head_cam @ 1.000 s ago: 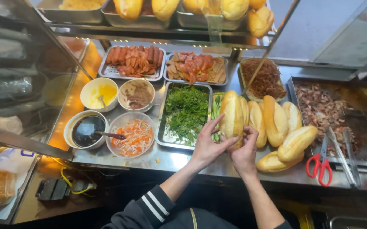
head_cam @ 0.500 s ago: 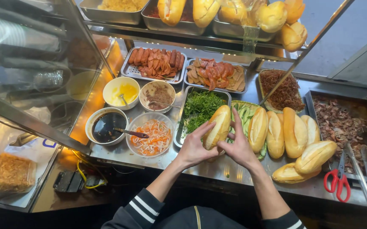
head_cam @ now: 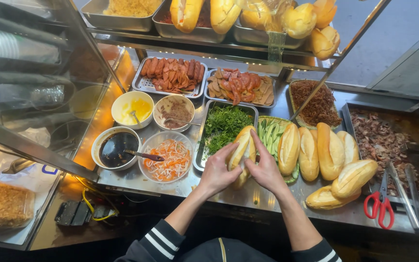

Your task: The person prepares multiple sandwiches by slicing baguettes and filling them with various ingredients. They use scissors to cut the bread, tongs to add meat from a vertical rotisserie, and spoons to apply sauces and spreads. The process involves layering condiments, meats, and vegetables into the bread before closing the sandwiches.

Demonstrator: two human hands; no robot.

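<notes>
Head view: a person's left hand and right hand are gripping a split baguette roll from both sides, holding it over the steel worktop just beside the tray of green herbs. Light and crusty, with a soft crumb, the roll is likely calling for a gentle hold along its flanks to avoid crushing.

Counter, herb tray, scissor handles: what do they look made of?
Counter: looks like stainless steel, brushed, with soft reflections of lights and bread.
Herb tray: same grey shiny metal, thin rolled rim, probably steel.
Scissor handles: glossy red loops, likely plastic; could be coated metal.
</notes>
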